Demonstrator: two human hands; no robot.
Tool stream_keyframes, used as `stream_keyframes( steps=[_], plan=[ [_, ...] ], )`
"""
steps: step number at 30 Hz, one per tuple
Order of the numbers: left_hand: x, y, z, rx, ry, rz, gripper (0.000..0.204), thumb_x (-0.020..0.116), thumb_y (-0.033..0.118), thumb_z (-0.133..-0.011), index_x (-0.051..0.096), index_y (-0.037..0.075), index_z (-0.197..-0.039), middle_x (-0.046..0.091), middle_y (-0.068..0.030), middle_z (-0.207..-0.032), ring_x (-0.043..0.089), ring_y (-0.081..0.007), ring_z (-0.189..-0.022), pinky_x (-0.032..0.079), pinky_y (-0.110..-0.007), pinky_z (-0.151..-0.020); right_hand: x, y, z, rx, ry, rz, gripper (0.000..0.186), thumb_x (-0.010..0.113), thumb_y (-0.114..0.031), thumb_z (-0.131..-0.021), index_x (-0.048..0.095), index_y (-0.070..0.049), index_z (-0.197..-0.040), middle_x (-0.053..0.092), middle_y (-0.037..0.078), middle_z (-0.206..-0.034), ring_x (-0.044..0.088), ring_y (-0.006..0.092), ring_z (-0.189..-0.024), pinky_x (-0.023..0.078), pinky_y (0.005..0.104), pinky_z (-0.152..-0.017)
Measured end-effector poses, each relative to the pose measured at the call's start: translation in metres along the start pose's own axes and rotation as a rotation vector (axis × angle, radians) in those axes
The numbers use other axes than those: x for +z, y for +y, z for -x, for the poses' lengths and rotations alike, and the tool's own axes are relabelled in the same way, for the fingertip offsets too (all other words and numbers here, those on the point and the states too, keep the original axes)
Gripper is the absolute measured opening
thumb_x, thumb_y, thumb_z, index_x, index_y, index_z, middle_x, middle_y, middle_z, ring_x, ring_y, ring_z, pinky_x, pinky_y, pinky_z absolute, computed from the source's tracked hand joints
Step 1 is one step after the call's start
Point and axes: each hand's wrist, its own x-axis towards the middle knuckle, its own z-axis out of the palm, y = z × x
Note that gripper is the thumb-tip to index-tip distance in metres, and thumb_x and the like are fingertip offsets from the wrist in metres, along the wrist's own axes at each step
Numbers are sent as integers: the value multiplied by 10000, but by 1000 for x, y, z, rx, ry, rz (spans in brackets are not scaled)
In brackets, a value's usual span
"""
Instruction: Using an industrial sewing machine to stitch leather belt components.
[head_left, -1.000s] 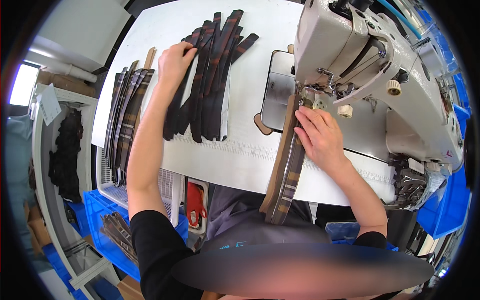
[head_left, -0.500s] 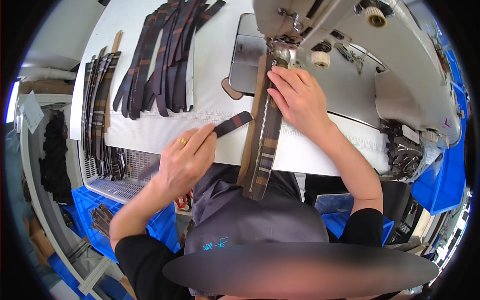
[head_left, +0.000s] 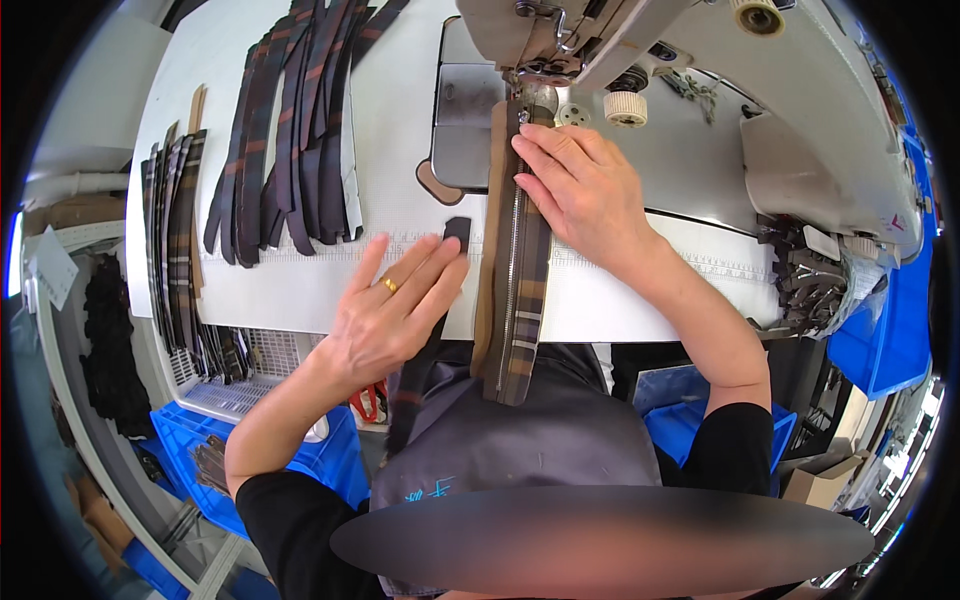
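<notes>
A long zipper strip [head_left: 514, 290] with metal teeth, brown edging and a plaid side lies under the sewing machine's needle area [head_left: 540, 90] and hangs past the table's front edge. My right hand [head_left: 590, 195] grips its upper part, thumb and fingertips closed over it near the zipper pull. To its left, my left hand [head_left: 400, 305] is stretched out with fingers apart, lying over a dark fabric strip [head_left: 457, 230]. That strip's top end shows beyond my fingertips. Its lower part hangs over the edge onto the dark apron [head_left: 520, 440].
Dark striped strips [head_left: 300, 130] are heaped at the far left of the white table [head_left: 400, 215]. Plaid strips [head_left: 180, 220] lie farther left, draping toward a grey basket [head_left: 260, 380]. Blue crates [head_left: 335, 450] stand below. Dark pieces [head_left: 805, 280] sit at the right edge.
The dark strip has swung from slanting toward the zipper strip to nearly parallel with it. My left fingers have straightened and spread. My right hand keeps its grip; the view has shifted slightly.
</notes>
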Motion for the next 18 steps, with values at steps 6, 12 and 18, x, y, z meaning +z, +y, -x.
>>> stream_keyframes(
  steps=[6,12,18],
  plan=[
    [8,-31,-83,68,252,-137,444,604,71,-775,588,-26,-1208,629,-144,-1211,634,-245,-1059,440,-391,-959,-1,1,-3,-8,24,-10,327,737,-176,-754,671,-25,-1037,617,38,-1104,570,212,-982,489,334,-774],
    [-4,-39,-101,100,343,-238,388,615,89,-768,640,12,-1148,666,-117,-1156,652,-208,-1046,430,-404,-967,0,1,-2,2,27,-27,332,738,-180,-747,667,-24,-1031,603,39,-1101,562,202,-989,477,336,-783],
    [28,-49,-106,52,116,-9,432,607,38,-772,529,-5,-1195,628,-144,-1201,619,-288,-1111,424,-470,-991,-2,0,-3,39,-23,-41,316,742,-156,-746,682,-30,-1029,614,48,-1133,575,225,-992,505,337,-807]
  ],
)
